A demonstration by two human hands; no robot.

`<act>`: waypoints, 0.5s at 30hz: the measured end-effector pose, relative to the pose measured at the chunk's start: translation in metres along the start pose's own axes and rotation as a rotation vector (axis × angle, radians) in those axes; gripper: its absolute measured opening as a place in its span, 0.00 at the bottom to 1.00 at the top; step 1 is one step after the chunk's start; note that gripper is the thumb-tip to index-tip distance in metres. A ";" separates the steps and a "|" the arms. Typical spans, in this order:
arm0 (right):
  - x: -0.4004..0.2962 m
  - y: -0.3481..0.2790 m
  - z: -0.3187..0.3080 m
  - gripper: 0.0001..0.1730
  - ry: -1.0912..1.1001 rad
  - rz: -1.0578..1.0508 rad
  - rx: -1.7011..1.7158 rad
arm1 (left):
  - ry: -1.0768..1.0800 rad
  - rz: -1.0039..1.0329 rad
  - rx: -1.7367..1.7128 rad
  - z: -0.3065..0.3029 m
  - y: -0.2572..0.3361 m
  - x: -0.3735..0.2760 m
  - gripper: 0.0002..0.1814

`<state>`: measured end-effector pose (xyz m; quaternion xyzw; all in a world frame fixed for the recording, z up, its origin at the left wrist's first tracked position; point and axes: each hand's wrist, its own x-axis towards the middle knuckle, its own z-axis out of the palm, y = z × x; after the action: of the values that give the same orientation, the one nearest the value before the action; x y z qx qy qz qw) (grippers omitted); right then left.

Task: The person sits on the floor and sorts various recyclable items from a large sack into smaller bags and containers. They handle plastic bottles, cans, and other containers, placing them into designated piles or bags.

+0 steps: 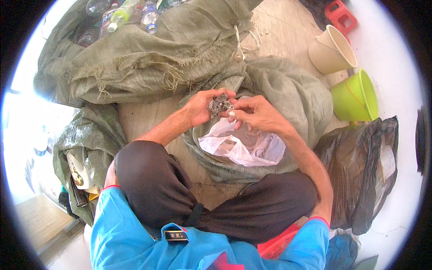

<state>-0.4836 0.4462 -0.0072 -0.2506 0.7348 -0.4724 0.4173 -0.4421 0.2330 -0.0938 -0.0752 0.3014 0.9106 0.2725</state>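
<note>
A clump of small dark metal pieces rests in my left hand, whose fingers curl around its far side. My right hand reaches in from the right, its thumb and fingers at a small metal ring on the edge of the clump. Whether the ring is joined to the clump cannot be told. Below both hands lies a whitish plastic bag, its mouth open, on a large green woven sack. Folds of the bag hide most of what is inside it.
Beyond my hands lies a big woven sack with plastic bottles. On the right stand a beige bucket, a lime green bucket and a black plastic bag. Another sack with containers is at left; my crossed legs are close below.
</note>
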 end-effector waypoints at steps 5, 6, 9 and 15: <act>0.004 0.003 0.008 0.15 0.085 -0.284 -0.061 | -0.133 -0.103 -0.049 0.007 -0.006 -0.002 0.24; 0.004 0.004 0.009 0.14 0.130 -0.343 -0.096 | -0.119 -0.117 -0.040 0.009 -0.006 -0.003 0.24; 0.003 0.004 0.006 0.13 0.152 -0.235 -0.037 | -0.103 -0.158 -0.001 0.013 -0.009 -0.004 0.24; 0.001 0.000 -0.010 0.15 0.329 -0.056 0.059 | -0.082 -0.173 0.004 0.006 -0.001 -0.006 0.27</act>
<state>-0.4929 0.4502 -0.0054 -0.1779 0.7717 -0.5398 0.2854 -0.4362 0.2345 -0.0873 -0.0632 0.2843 0.8854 0.3623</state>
